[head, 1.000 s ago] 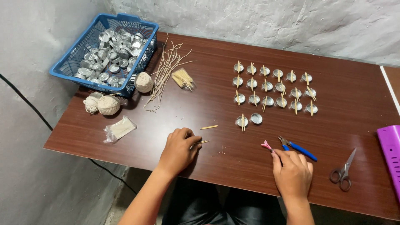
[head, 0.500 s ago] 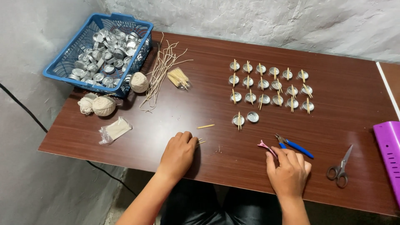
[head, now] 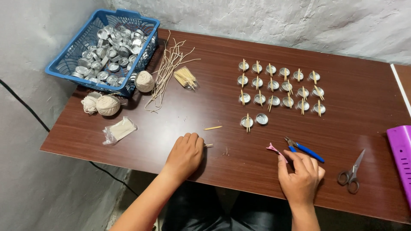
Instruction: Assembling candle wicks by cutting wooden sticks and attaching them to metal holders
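My left hand (head: 185,155) rests on the brown table (head: 214,47) with its fingers curled over a short wooden stick (head: 209,145), whose tip pokes out to the right. My right hand (head: 301,177) lies near the front edge and pinches the end of a small pink tool (head: 273,149). Blue-handled pliers (head: 307,150) lie just beyond its fingers. Another loose stick (head: 212,128) lies ahead of my left hand. Farther back stand rows of small metal cups (head: 278,85) with sticks across them. Two more cups (head: 261,119) sit in front of the rows.
A blue basket (head: 55,70) of metal cups stands at the back left, with balls of twine (head: 108,105), loose wick strands (head: 167,72) and a bundle of sticks (head: 185,78) beside it. A small plastic bag (head: 120,129), scissors (head: 352,173) and a purple box (head: 400,158) also lie here.
Both hands stay almost where they were. Only the view has shifted slightly.
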